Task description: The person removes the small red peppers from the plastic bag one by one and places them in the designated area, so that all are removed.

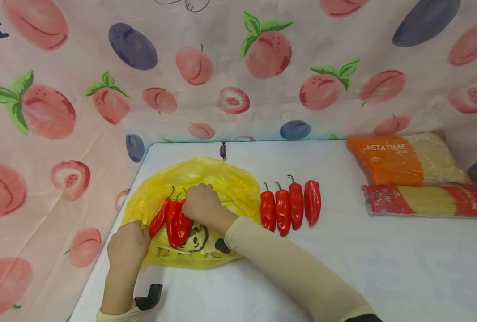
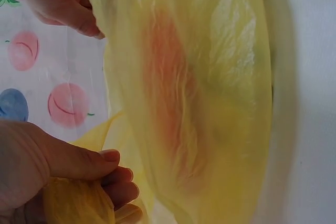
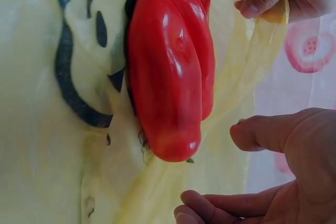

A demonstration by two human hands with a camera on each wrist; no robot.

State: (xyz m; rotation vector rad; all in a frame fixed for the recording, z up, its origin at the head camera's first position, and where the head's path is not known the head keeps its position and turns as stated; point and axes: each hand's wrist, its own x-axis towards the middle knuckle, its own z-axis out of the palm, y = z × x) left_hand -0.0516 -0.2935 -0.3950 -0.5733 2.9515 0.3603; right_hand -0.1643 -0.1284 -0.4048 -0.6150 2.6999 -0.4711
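The left hand [image 1: 128, 243] grips the bag [image 1: 232, 176] — likely to steady its edge; the right hand [image 1: 205, 205], thumb and fingers parted, holds nothing — peppers [image 1: 177, 226] lie between them.

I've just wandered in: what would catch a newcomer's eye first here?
Most likely the glossy red peppers, bright against the yellow bag, between the left hand and the right hand. Just right of the bag, four more peppers lie in a neat row on the white table. Behind everything, the cloth printed with big fruit is hard to miss.
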